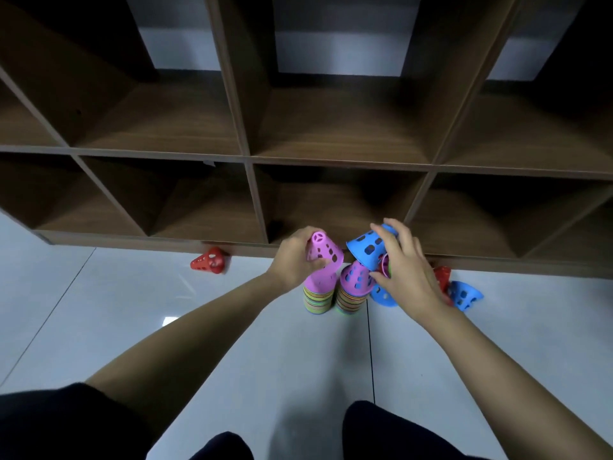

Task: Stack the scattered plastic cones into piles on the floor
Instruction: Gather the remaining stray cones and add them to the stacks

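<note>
two piles of cones stand side by side on the floor (232, 327), close to the bottom of the big wooden shelf (331, 161). the left hand (295, 257) has its fingers curled round a pink cone (326, 257) and holds it tipped over the left pile (317, 300) — the wide end is at the pile's top, not pushed down yet. the right hand (408, 273) grips a blue cone (366, 247), tipped on its side, at twelve o'clock from the right pile (351, 298). something small and round is tucked under that palm too, but i cannot tell what it is.

so the step looks like putting a cone on each pile. next, each cone needs to be turned straight, wide end down, and slid over the pointy top. more cones wait — a red cone (209, 260) at nine o'clock from the piles, and a loose blue cone (466, 295) at three o'clock.
</note>
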